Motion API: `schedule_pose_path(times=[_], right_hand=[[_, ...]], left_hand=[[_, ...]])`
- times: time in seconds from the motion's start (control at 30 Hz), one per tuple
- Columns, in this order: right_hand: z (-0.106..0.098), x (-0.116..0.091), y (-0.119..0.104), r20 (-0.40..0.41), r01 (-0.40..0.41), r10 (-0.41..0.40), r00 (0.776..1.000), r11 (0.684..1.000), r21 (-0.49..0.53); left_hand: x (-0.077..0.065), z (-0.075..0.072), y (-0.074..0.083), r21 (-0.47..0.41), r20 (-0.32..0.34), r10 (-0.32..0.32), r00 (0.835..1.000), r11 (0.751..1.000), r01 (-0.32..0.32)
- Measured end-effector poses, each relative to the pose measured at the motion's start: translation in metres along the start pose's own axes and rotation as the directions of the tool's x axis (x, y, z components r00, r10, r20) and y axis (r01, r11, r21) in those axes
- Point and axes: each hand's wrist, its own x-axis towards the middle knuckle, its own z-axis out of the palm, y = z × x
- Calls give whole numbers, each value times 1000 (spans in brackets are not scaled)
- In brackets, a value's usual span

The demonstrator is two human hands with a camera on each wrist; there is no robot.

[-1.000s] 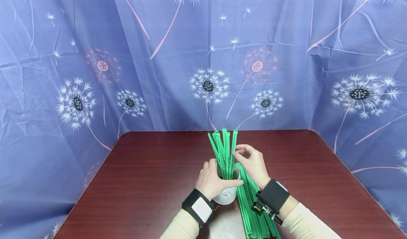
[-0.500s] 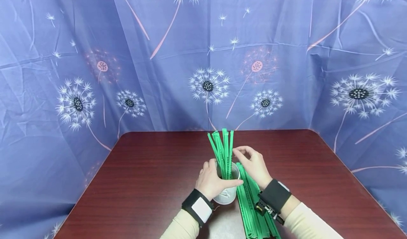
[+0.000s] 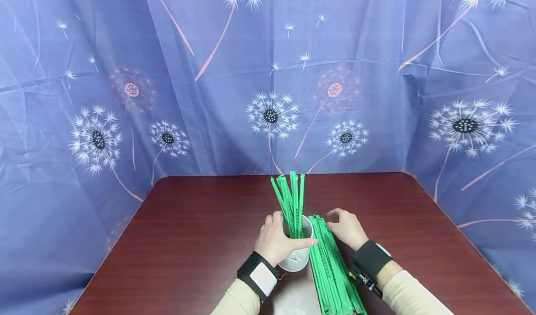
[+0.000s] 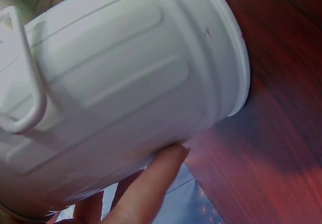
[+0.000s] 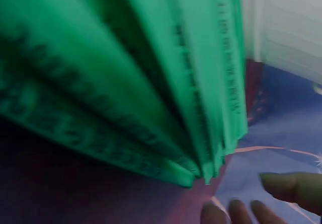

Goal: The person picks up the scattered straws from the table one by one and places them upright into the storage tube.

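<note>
My left hand [image 3: 273, 241] grips a white ribbed plastic container [image 3: 295, 262], its thumb along the near rim and its fingers round the far side. The left wrist view shows the container's wall [image 4: 126, 73] close up, with a small loop handle [image 4: 35, 93]. Several green paper-wrapped straws [image 3: 295, 203] with dark print stand in it, fanning slightly left. Right beside it lies a thick pile of the same straws [image 3: 328, 273]. My right hand [image 3: 348, 229] is at the pile's far right end. In the right wrist view its thumb and fingers are apart, just beyond the straw ends [image 5: 204, 168], with nothing between them.
The brown wooden table [image 3: 201, 231] extends to both sides and behind the container. A pale grey surface [image 3: 295, 291] shows in front of the container. A blue dandelion-print curtain [image 3: 226, 119] hangs along the back and both sides.
A straw in my right hand settled leftward into the container and was let go. That hand then moved right and down to the pile. My left hand keeps its grip on the container.
</note>
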Motion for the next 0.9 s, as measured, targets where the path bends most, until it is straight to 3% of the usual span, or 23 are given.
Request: schedule_pose_path(times=[0.33,0.67,0.9], right_hand=[[5,-8,11,176,-119,128,976,991,-65],[8,-9,11,187,-109,124,975,990,-93],[7,-8,11,220,-140,176,959,976,-169]], left_hand=[[-1,0,1,4,4,-6,1000,1000,6],[0,0,0,6,1,-8,1000,1000,8],[-1,-1,0,13,8,-7,1000,1000,7]])
